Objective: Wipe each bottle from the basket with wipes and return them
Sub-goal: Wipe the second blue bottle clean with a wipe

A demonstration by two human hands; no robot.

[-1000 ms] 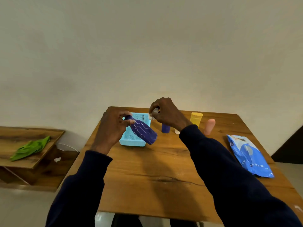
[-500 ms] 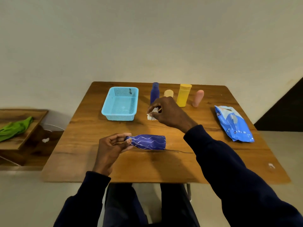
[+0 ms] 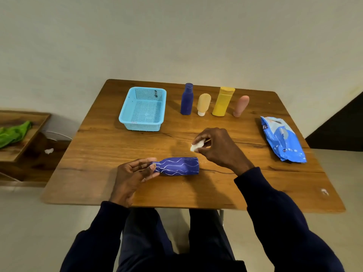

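A dark blue bottle with white wavy lines (image 3: 177, 166) lies sideways over the near middle of the wooden table (image 3: 98, 150). My left hand (image 3: 133, 173) pinches its neck end. My right hand (image 3: 217, 147) is just above and right of the bottle, pinching a small crumpled white wipe (image 3: 196, 146). The light blue basket (image 3: 143, 108) stands at the back left with nothing in it. To its right stand a plain dark blue bottle (image 3: 187, 99), a beige tube (image 3: 203, 104), a yellow bottle (image 3: 223, 101) and a pink tube (image 3: 240, 106).
A blue pack of wipes (image 3: 281, 139) lies at the table's right side. A low wooden shelf (image 3: 25, 132) to the left holds a green cloth (image 3: 12, 133). A small white scrap (image 3: 324, 191) sits near the table's front right corner.
The patterned bottle came from beside the basket down to the near middle of the table and now lies sideways. My right hand with the wipe has moved nearer, toward the bottle's base.
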